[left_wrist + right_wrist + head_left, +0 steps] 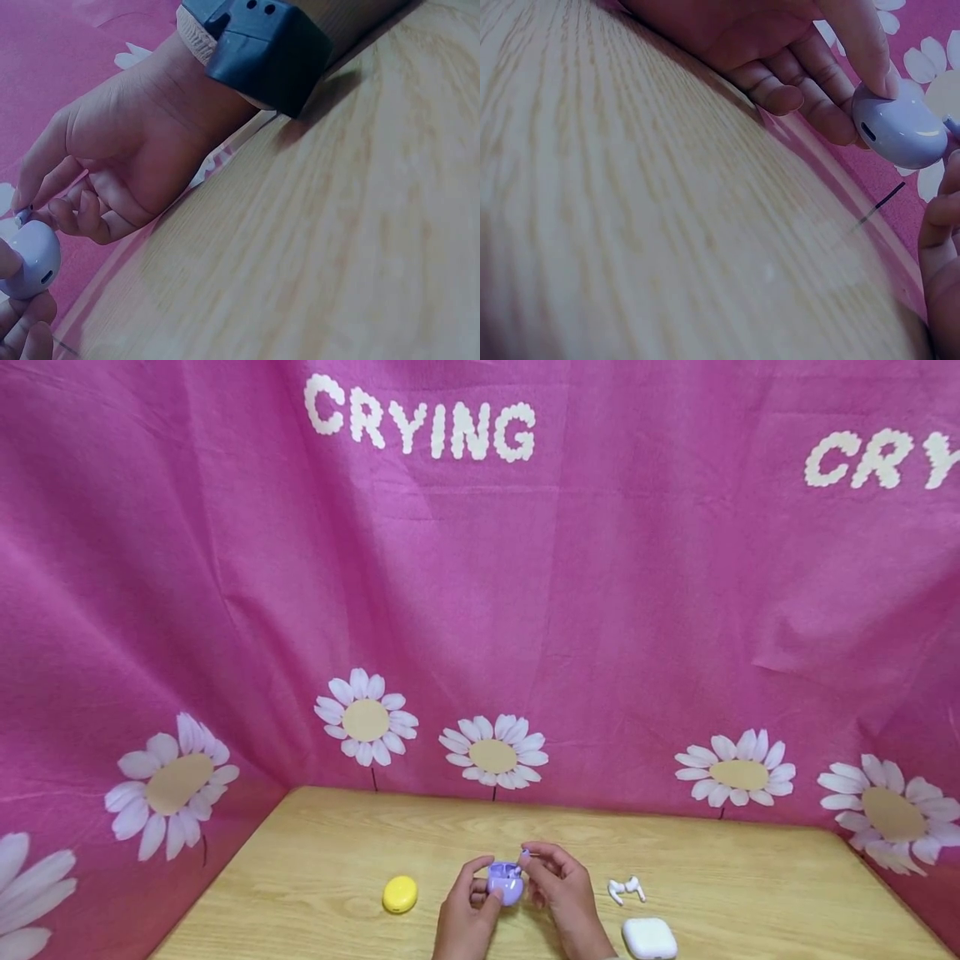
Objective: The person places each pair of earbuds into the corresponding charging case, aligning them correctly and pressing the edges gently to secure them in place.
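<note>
my left hand [467, 917] grips this open purple case [506, 888], and my right hand [566, 893] pinches a little purple earbud [524, 856] right by it

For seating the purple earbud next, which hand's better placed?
Likely the right hand: it pinches the purple earbud beside the open purple case, while the left hand holds that case.

Magenta cloth [637, 593] is hanging behind and beside a pale wood-grain surface [300, 893], showing white daisies [366, 720] and white lettering [437, 432] reading "CRYING".
</note>
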Motion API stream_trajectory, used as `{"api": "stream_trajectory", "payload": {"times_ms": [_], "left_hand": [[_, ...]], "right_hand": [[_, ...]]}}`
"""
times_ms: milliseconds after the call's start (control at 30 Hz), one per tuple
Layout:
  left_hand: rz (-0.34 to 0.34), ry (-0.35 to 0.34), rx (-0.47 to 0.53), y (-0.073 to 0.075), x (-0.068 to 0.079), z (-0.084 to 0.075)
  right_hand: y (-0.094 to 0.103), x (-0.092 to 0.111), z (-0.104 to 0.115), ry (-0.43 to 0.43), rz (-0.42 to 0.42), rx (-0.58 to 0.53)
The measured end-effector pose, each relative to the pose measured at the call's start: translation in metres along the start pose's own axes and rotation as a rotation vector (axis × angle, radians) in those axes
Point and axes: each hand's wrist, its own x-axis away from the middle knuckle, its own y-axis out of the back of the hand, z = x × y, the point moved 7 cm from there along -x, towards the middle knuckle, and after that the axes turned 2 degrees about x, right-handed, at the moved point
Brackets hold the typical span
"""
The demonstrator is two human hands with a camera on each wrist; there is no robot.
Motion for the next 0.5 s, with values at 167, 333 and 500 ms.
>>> {"api": "stream_trajectory", "payload": {"times_ms": [167, 333, 500], "left_hand": [[0.000, 0.001, -0.004, 0.0003, 0.0001, 0.0019], [-0.007, -0.011, 0.006, 0.0008, 0.0010, -0.0004], [-0.008, -0.015, 0.017, 0.0004, 0.0012, -0.0021]], "right_hand": [[-0.0004, 0.0002, -0.0005, 0.011, 0.000, -0.010], [-0.0019, 0.0000, -0.0020, 0.011, 0.025, -0.001], [-0.0037, 0.0005, -0.0014, 0.012, 0.046, -0.001]]}}
